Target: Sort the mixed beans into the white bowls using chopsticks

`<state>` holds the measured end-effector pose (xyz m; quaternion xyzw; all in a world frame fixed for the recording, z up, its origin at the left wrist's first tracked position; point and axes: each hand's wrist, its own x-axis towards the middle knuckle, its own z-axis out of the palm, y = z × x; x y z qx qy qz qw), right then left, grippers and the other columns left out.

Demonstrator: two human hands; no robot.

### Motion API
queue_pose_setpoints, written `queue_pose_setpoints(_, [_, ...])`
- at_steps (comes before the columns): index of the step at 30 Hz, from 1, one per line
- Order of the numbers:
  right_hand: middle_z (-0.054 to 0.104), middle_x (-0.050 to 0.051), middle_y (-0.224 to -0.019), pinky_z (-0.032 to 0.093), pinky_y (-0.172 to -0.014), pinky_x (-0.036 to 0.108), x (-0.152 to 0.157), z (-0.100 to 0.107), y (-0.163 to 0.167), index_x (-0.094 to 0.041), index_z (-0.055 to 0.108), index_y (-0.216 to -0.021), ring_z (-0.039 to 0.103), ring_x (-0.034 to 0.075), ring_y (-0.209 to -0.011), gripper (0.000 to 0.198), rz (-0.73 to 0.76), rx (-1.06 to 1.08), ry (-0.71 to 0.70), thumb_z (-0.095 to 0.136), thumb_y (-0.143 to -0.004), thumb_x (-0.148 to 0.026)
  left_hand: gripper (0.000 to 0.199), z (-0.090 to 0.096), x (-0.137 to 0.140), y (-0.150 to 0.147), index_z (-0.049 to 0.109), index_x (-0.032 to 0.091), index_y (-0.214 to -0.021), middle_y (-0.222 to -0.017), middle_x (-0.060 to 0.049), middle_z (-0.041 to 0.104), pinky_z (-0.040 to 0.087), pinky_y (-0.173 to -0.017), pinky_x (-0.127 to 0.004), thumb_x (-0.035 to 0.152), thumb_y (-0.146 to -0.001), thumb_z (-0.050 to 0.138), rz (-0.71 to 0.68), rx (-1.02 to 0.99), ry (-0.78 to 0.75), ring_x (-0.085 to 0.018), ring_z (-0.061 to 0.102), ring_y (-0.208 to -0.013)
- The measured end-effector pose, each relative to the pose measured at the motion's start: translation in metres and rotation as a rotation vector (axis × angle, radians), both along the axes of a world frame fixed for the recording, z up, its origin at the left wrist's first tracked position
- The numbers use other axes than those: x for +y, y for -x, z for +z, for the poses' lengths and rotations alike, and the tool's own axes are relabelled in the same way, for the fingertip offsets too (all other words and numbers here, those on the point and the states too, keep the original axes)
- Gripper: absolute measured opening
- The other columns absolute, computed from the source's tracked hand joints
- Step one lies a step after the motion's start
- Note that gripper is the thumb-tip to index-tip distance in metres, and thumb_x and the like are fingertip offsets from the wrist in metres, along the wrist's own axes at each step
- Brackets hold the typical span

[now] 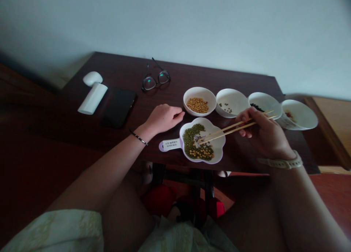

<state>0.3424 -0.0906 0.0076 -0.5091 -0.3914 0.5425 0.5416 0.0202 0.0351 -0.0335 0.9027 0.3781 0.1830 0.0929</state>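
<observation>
My right hand grips a pair of wooden chopsticks. Their tips reach down among the beans in a white and lilac scalloped dish with a labelled handle. Green mung beans cover much of that dish, and yellow soybeans lie along its near side. My left hand rests on the table with fingers loosely curled, its fingertips close to a white bowl of soybeans; nothing shows in it. Whether it touches the bowl I cannot tell.
Right of the soybean bowl stand a bowl with a few green beans, a bowl with black beans and a bowl with reddish bits. Eyeglasses, a black phone and a white device lie on the dark table.
</observation>
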Motion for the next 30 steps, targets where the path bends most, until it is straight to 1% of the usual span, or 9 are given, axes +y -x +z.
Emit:
queue_pose_setpoints(3, [0.058, 0.002, -0.079, 0.038, -0.043, 0.024, 0.004, 0.001, -0.005, -0.023, 0.067, -0.079, 0.052, 0.011, -0.058, 0.035, -0.049, 0.089, -0.038, 0.078, -0.102, -0.048, 0.044, 0.0, 0.0, 0.0, 0.069, 0.022, -0.07, -0.064, -0.005, 0.069, 0.027, -0.061, -0.036, 0.039, -0.108, 0.055, 0.007, 0.009, -0.003, -0.017, 0.053, -0.053])
queue_pose_setpoints(5, [0.057, 0.001, -0.079, 0.036, -0.043, 0.025, 0.009, 0.0, -0.008, -0.025, 0.066, -0.08, 0.052, 0.013, -0.061, 0.031, -0.106, 0.133, -0.105, 0.08, -0.101, -0.044, 0.043, 0.001, -0.001, 0.0, 0.071, 0.022, -0.071, -0.064, -0.005, 0.069, 0.028, -0.061, -0.036, 0.039, -0.108, 0.055, 0.011, 0.013, -0.002, -0.017, 0.054, -0.053])
queue_pose_setpoints(9, [0.06, 0.002, -0.084, 0.042, -0.047, 0.028, 0.021, -0.006, -0.011, -0.028, 0.069, -0.081, 0.055, 0.015, -0.068, 0.028, -0.253, 0.154, -0.248, 0.085, -0.097, -0.044, 0.043, 0.001, -0.001, 0.0, 0.071, 0.022, -0.072, -0.063, -0.005, 0.069, 0.027, -0.06, -0.036, 0.039, -0.108, 0.054, 0.004, 0.014, -0.011, -0.017, 0.055, -0.054])
queue_pose_setpoints(12, [0.062, 0.003, -0.087, 0.045, -0.048, 0.028, 0.024, -0.006, -0.007, -0.027, 0.071, -0.08, 0.058, 0.014, -0.07, 0.03, -0.299, 0.146, -0.261, 0.08, -0.101, -0.046, 0.043, 0.001, -0.001, 0.0, 0.071, 0.022, -0.073, -0.064, -0.005, 0.07, 0.027, -0.06, -0.036, 0.038, -0.108, 0.055, 0.002, 0.015, -0.01, -0.018, 0.056, -0.054])
queue_pose_setpoints(15, [0.063, 0.003, -0.086, 0.042, -0.047, 0.026, 0.021, 0.0, 0.001, -0.026, 0.071, -0.081, 0.059, 0.013, -0.068, 0.03, -0.242, 0.142, -0.222, 0.077, -0.104, -0.045, 0.043, 0.001, -0.001, 0.001, 0.073, 0.022, -0.074, -0.066, -0.005, 0.071, 0.028, -0.061, -0.036, 0.038, -0.109, 0.054, 0.0, 0.018, -0.002, -0.018, 0.056, -0.055])
queue_pose_setpoints(19, [0.06, 0.002, -0.078, 0.037, -0.042, 0.024, 0.013, 0.007, 0.01, -0.024, 0.069, -0.08, 0.053, 0.012, -0.057, 0.034, -0.05, 0.103, -0.076, 0.08, -0.1, -0.049, 0.043, 0.001, -0.001, 0.001, 0.076, 0.022, -0.077, -0.068, -0.006, 0.073, 0.028, -0.062, -0.036, 0.039, -0.11, 0.053, 0.002, 0.023, 0.0, -0.019, 0.058, -0.056])
queue_pose_setpoints(22, [0.063, 0.003, -0.078, 0.039, -0.04, 0.024, 0.008, 0.006, 0.013, -0.022, 0.07, -0.079, 0.054, 0.012, -0.054, 0.039, 0.07, 0.037, 0.004, 0.08, -0.098, -0.055, 0.043, 0.001, -0.001, 0.001, 0.077, 0.022, -0.078, -0.069, -0.006, 0.073, 0.03, -0.062, -0.036, 0.039, -0.109, 0.054, 0.003, 0.019, 0.008, -0.019, 0.058, -0.057])
queue_pose_setpoints(24, [0.065, 0.003, -0.079, 0.042, -0.041, 0.023, 0.005, 0.004, 0.013, -0.021, 0.071, -0.079, 0.057, 0.011, -0.054, 0.041, 0.1, 0.018, 0.03, 0.08, -0.098, -0.056, 0.043, 0.001, -0.001, 0.001, 0.077, 0.022, -0.077, -0.068, -0.006, 0.073, 0.03, -0.062, -0.035, 0.039, -0.109, 0.054, 0.003, 0.016, 0.007, -0.019, 0.058, -0.056])
queue_pose_setpoints(30, [0.068, 0.005, -0.08, 0.044, -0.042, 0.02, 0.001, 0.001, 0.016, -0.019, 0.072, -0.081, 0.061, 0.011, -0.055, 0.04, 0.088, 0.014, 0.048, 0.078, -0.101, -0.053, 0.042, 0.0, -0.001, 0.001, 0.074, 0.021, -0.075, -0.066, -0.005, 0.071, 0.027, -0.061, -0.035, 0.038, -0.109, 0.055, -0.002, 0.003, -0.002, -0.017, 0.054, -0.054])
